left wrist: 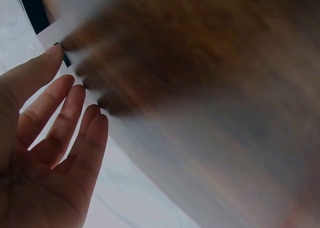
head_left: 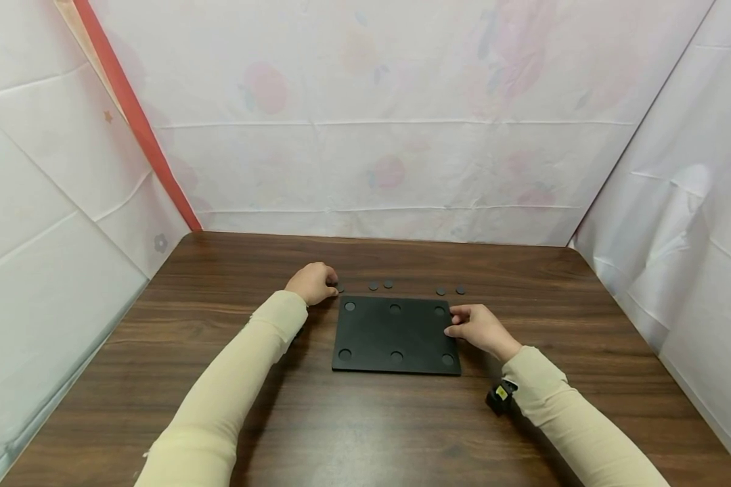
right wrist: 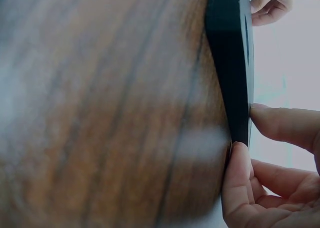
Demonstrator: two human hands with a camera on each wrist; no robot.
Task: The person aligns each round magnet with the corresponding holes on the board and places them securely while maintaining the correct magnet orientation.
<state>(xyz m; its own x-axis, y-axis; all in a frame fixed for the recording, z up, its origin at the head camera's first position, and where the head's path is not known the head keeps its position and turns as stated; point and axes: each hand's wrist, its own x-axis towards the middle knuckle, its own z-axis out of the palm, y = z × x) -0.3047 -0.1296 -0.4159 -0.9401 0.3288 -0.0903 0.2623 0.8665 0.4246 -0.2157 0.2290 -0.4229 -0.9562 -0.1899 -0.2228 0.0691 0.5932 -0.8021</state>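
Note:
A flat black board (head_left: 396,331) with round recesses near its edges lies in the middle of the table. My right hand (head_left: 478,329) holds its right edge, thumb on top and a finger at the side, as the right wrist view shows (right wrist: 280,163). My left hand (head_left: 313,284) is beyond the board's far left corner, fingertips beside a small dark disc (head_left: 340,289). In the left wrist view the left hand (left wrist: 55,138) has its thumb apart from its loosely bent fingers. The far left recess (head_left: 350,307) looks lighter; whether a disc fills it I cannot tell.
Behind the board lie more small dark discs: a pair near its middle (head_left: 380,285) and another pair (head_left: 451,291) near the far right corner. The brown wooden table (head_left: 365,426) is bounded by a pale patterned curtain (head_left: 390,169) at the back and sides.

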